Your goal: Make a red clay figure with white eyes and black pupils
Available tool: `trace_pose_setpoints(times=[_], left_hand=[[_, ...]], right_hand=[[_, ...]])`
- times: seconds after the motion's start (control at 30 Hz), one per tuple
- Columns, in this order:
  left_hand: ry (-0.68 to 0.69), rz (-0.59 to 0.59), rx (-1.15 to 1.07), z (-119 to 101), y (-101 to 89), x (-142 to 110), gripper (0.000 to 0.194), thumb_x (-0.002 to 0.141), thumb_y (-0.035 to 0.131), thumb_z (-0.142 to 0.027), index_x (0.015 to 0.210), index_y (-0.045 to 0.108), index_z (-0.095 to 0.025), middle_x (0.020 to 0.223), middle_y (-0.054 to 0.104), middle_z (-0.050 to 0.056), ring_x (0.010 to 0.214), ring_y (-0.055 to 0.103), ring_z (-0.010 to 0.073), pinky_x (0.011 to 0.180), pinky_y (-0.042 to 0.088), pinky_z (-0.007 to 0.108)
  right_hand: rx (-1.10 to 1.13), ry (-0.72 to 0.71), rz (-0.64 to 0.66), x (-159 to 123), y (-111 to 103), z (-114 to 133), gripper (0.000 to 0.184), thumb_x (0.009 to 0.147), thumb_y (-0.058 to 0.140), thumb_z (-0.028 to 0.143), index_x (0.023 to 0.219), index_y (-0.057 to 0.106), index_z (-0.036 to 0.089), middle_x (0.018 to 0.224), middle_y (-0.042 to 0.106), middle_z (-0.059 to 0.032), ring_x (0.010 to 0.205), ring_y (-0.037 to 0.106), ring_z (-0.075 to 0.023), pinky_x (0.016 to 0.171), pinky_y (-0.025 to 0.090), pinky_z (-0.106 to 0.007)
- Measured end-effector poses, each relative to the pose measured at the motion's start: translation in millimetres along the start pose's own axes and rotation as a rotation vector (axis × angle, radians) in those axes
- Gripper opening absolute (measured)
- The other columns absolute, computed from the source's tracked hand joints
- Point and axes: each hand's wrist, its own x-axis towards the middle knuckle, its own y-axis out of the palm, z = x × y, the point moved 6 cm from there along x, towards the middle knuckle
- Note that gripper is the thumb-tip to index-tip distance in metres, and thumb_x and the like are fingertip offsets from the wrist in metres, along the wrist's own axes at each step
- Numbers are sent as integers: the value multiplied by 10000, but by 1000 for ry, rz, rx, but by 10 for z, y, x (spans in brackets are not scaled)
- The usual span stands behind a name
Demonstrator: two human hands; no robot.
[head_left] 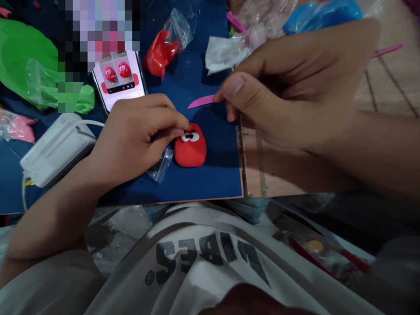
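Head view: the red figure [190, 154] lies on the desk [219, 175], long axis roughly twelve to six. Nearer, the left hand [141, 127] touches its ten-o'clock edge, fingers bunched; whether they pinch anything, I cannot tell. Toward two o'clock, the right hand's [285, 96] fingers clamp a pink knife [201, 102], tip toward nine, just beyond the figure.

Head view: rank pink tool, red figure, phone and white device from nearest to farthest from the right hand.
1. Pink tool: in the right hand.
2. Red figure: lower left.
3. Phone: farther left.
4. White device: farthest left.
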Motion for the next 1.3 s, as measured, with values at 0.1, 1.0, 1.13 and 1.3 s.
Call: trace_pose_setpoints(times=[0.1, 1.0, 1.13, 1.3], left_hand=[[28, -41, 17, 8, -13, -5, 251, 1143, 662, -284, 1185, 906, -320, 1131, 922, 11, 975, 859, 215, 945, 684, 393], [162, -83, 52, -86, -52, -34, 146, 999, 678, -146, 985, 792, -236, 905, 827, 20, 782, 765, 202, 658, 505, 430], [136, -58, 87, -70, -41, -29, 169, 1026, 667, -177, 999, 798, -281, 950, 859, 13, 817, 805, 224, 688, 562, 449], [142, -67, 77, -60, -37, -32, 168, 1030, 682, -199, 993, 805, -307, 957, 879, 7, 829, 830, 231, 711, 601, 454]], right_hand=[[-39, 8, 6, -15, -5, 4, 367, 1173, 708, 347, 833, 759, 217, 681, 704, 44, 581, 580, -61, 568, 369, -269], [-88, 31, 40, -18, -48, 7, 408, 1207, 700, 412, 848, 746, 224, 706, 705, 43, 605, 571, -56, 581, 378, -283], [-76, 28, 26, -13, -44, 0, 412, 1201, 688, 407, 836, 736, 223, 708, 697, 58, 602, 558, -45, 588, 375, -265], [-70, 15, 24, -20, -22, -21, 418, 1193, 685, 415, 825, 739, 225, 682, 671, 61, 585, 520, -45, 578, 336, -277]])
